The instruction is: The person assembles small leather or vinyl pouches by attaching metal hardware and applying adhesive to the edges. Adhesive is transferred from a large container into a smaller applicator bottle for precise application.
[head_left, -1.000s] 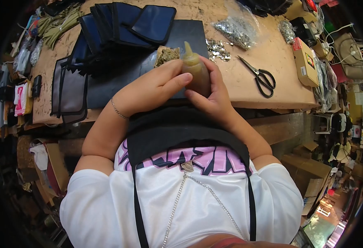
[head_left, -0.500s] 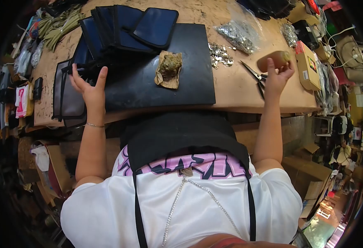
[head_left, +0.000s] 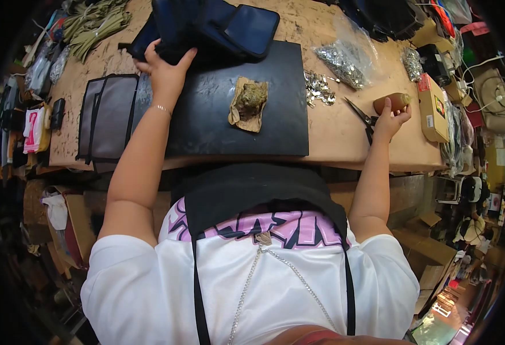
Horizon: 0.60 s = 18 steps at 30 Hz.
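My left hand (head_left: pixel 167 72) is at the near end of a fanned stack of dark blue panels with black edging (head_left: pixel 200 34), thumb on one side and fingers on the other. Some fingertips are hidden behind the stack. In my right hand (head_left: pixel 391 119) is a brown, bottle-like container (head_left: pixel 388 104), tilted sideways, with a yellowish end. Near that hand lie black-handled scissors (head_left: pixel 360 115). On the black board (head_left: pixel 206 123) between my hands rests a crumpled brown paper (head_left: pixel 244 121) with a lumpy yellow-brown mass (head_left: pixel 252 96) on it.
Grey mesh-like panels (head_left: pixel 114 112) lie at the left on the table (head_left: pixel 62 144). Small metal clips (head_left: pixel 319 86) and a plastic bag of metal parts (head_left: pixel 344 60) sit right of the board. A cardboard box (head_left: pixel 432 115) stands at the right edge, olive strips (head_left: pixel 94 26) at back left.
My left hand and the blue stack have moved away from me and rightward, uncovering the grey panels. My right hand has lowered the brown container slightly towards the table.
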### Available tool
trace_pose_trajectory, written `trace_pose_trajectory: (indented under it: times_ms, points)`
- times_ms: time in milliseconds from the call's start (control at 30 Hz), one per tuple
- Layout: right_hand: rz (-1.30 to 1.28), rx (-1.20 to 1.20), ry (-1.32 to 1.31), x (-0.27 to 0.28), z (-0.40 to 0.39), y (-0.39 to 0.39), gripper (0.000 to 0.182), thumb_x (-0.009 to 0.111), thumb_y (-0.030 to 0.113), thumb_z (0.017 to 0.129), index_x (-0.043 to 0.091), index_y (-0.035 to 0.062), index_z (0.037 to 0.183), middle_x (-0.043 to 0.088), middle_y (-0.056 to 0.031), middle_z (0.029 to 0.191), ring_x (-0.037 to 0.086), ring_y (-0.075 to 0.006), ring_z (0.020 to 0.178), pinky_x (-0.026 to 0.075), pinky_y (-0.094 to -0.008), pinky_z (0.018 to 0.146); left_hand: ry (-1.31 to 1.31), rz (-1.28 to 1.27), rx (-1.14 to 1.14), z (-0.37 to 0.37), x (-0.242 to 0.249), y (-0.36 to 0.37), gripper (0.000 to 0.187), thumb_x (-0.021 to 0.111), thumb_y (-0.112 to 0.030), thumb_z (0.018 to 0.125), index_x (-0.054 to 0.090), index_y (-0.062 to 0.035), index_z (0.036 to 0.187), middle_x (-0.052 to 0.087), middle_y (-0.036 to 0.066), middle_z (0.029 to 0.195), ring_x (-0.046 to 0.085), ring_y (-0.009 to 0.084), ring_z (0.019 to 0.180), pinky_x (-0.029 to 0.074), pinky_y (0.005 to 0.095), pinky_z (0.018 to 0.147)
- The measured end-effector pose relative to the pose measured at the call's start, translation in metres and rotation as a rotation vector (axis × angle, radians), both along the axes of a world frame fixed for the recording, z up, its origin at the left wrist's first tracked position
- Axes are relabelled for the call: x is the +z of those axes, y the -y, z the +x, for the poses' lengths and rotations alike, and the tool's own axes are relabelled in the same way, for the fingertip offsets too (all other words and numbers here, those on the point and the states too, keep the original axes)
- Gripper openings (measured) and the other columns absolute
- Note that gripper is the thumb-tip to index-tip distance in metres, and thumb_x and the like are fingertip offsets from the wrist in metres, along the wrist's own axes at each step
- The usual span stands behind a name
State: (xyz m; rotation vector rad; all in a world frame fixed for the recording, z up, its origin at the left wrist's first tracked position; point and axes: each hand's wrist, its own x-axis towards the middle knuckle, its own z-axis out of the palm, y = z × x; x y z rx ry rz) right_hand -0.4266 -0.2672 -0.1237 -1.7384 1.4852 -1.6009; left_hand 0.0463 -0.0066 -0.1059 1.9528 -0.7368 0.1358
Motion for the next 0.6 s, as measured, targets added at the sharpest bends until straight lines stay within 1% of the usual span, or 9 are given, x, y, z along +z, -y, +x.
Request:
trace_pose_trajectory:
  times_ms: [133, 167, 267, 300, 333, 400, 467, 500, 600]
  points:
    - [-0.013, -0.007, -0.066, -0.002, 0.0, 0.013, 0.076, 0.075, 0.025, 0.09, 0.029, 0.0036, 0.146, 0.044, -0.0215, 0.141, 0.054, -0.035, 0.124, 0.047, -0.0426, 0.102, -0.018, -0.01, -0.044, 0.019, -0.001, 0.029, 0.106, 0.086, -0.057, 0.069, 0.029, -0.0122, 0.147, 0.001, 0.043, 0.148, 0.009, 0.0574, 0.143, 0.032, 0.0516, 0.114]
    - [-0.015, -0.01, -0.074, -0.001, 0.002, 0.015, 0.076, 0.075, 0.024, 0.09, 0.029, 0.0038, 0.146, 0.045, -0.0213, 0.141, 0.054, -0.0349, 0.123, 0.047, -0.0425, 0.102, -0.04, 0.032, -0.038, 0.019, 0.001, 0.03, 0.111, 0.083, -0.06, 0.071, 0.024, -0.0111, 0.151, 0.006, 0.04, 0.152, 0.017, 0.0569, 0.142, 0.028, 0.0505, 0.117]
    - [0.029, 0.034, 0.056, 0.003, 0.003, 0.017, 0.076, 0.075, 0.024, 0.09, 0.029, 0.0038, 0.147, 0.044, -0.0208, 0.141, 0.054, -0.0347, 0.124, 0.048, -0.0428, 0.101, 0.123, -0.024, -0.18, 0.044, 0.004, 0.015, 0.115, 0.08, -0.062, 0.075, 0.018, -0.0073, 0.155, 0.015, 0.033, 0.157, 0.018, 0.0497, 0.146, 0.024, 0.047, 0.119]
    - [0.059, 0.082, 0.049, 0.003, -0.001, 0.02, 0.077, 0.075, 0.023, 0.089, 0.028, 0.0035, 0.147, 0.044, -0.0206, 0.142, 0.053, -0.0347, 0.125, 0.048, -0.0428, 0.102, 0.081, -0.071, -0.137, 0.047, 0.015, 0.001, 0.111, 0.075, -0.061, 0.08, 0.019, -0.0017, 0.155, 0.024, 0.026, 0.158, 0.02, 0.0411, 0.148, 0.022, 0.0436, 0.121]
    - [0.089, 0.124, 0.041, 0.0, -0.009, 0.025, 0.077, 0.075, 0.022, 0.089, 0.028, 0.0032, 0.147, 0.043, -0.0204, 0.142, 0.053, -0.0346, 0.125, 0.047, -0.0428, 0.102, 0.237, 0.009, -0.056, 0.065, 0.022, -0.017, 0.103, 0.072, -0.06, 0.084, 0.028, 0.003, 0.152, 0.03, 0.025, 0.157, 0.027, 0.0354, 0.147, 0.025, 0.0422, 0.12]
    - [0.078, 0.073, -0.073, -0.003, -0.021, 0.023, 0.078, 0.076, 0.02, 0.088, 0.028, 0.0026, 0.147, 0.042, -0.0201, 0.143, 0.051, -0.0348, 0.125, 0.045, -0.043, 0.105, 0.302, 0.166, 0.114, 0.085, 0.036, -0.075, 0.083, 0.069, -0.059, 0.086, 0.049, -0.0035, 0.144, 0.051, 0.022, 0.144, 0.046, 0.0392, 0.134, 0.037, 0.0443, 0.112]
    - [-0.014, -0.093, -0.285, 0.004, -0.013, 0.009, 0.08, 0.077, 0.018, 0.087, 0.027, 0.0019, 0.148, 0.042, -0.02, 0.143, 0.05, -0.0355, 0.125, 0.041, -0.0434, 0.108, 0.404, 0.671, 0.369, 0.119, 0.022, -0.133, 0.079, 0.065, -0.063, 0.086, 0.053, -0.0067, 0.14, 0.056, 0.022, 0.136, 0.052, 0.039, 0.127, 0.043, 0.0482, 0.105]
    - [-0.111, -0.275, -0.319, 0.018, 0.006, -0.011, 0.082, 0.078, 0.014, 0.084, 0.027, 0.0012, 0.148, 0.041, -0.0211, 0.142, 0.05, -0.0364, 0.123, 0.036, -0.0431, 0.112, 0.371, 0.805, 0.426, 0.12, 0.02, -0.153, 0.079, 0.065, -0.063, 0.085, 0.054, -0.0065, 0.139, 0.056, 0.022, 0.136, 0.052, 0.0399, 0.128, 0.044, 0.049, 0.105]
    - [-0.282, 0.159, -0.146, 0.023, 0.053, -0.053, 0.071, 0.077, 0.011, 0.085, 0.037, -0.0005, 0.143, 0.048, -0.0185, 0.137, 0.052, -0.0347, 0.12, 0.035, -0.0426, 0.111, 0.186, 0.985, 0.373, 0.123, 0.006, -0.179, 0.068, 0.068, -0.054, 0.087, 0.06, -0.0051, 0.132, 0.06, 0.021, 0.131, 0.057, 0.0402, 0.12, 0.047, 0.0468, 0.101]
